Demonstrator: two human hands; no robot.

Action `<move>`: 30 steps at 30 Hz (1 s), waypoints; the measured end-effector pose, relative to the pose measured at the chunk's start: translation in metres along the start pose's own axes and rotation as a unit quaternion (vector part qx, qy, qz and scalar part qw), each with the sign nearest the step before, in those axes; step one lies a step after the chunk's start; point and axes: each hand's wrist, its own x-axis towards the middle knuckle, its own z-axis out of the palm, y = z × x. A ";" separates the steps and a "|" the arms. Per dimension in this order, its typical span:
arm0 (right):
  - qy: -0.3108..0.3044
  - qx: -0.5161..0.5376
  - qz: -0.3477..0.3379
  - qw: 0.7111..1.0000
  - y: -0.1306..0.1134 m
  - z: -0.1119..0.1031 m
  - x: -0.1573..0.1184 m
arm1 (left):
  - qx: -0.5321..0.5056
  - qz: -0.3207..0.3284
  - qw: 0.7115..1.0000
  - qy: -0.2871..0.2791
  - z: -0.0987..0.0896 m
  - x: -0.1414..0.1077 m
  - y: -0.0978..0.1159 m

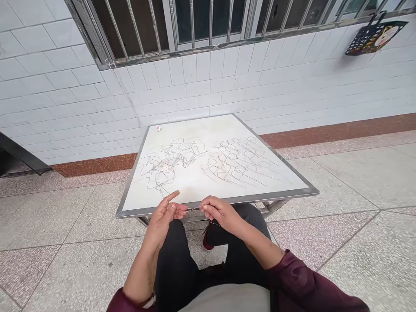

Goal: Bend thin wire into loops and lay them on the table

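Note:
A thin wire [194, 209] stretches between my two hands, just off the front edge of the white table [191, 194]. My left hand [166, 213] pinches one part of it between thumb and a finger, with the index finger raised and something tan wrapped on its tip. My right hand [221, 212] has its fingers closed on the other part, and a loose end hangs below. On the table's left lies a tangle of bent wires [169, 160]. To the right, several wires with round loops [232, 158] are spread out.
A small red and white object [159, 128] sits at the table's back left corner. Behind the table is a white tiled wall [208, 86] with a barred window [195, 26]. A dotted bag [373, 39] hangs at the upper right. My legs are under the front edge.

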 end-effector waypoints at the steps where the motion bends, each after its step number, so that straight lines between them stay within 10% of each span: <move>1: -0.018 -0.016 -0.008 1.000 0.000 0.000 0.000 | 0.011 -0.009 1.000 -0.027 0.001 -0.002 0.005; 10: -0.108 -0.123 -0.046 0.985 -0.004 -0.007 0.004 | 0.021 -0.057 0.987 -0.147 0.012 -0.013 -0.005; 13: -0.120 -0.172 -0.065 0.975 -0.007 -0.017 0.003 | 0.014 -0.057 0.990 -0.125 0.016 -0.016 -0.010; 19: 0.044 -0.367 -0.136 0.919 -0.025 -0.024 -0.008 | 0.013 -0.024 0.998 -0.050 0.025 -0.015 -0.017; 30: 0.014 -0.353 -0.208 0.912 0.016 0.014 -0.003 | -0.120 -0.043 0.990 -0.062 0.034 -0.026 -0.009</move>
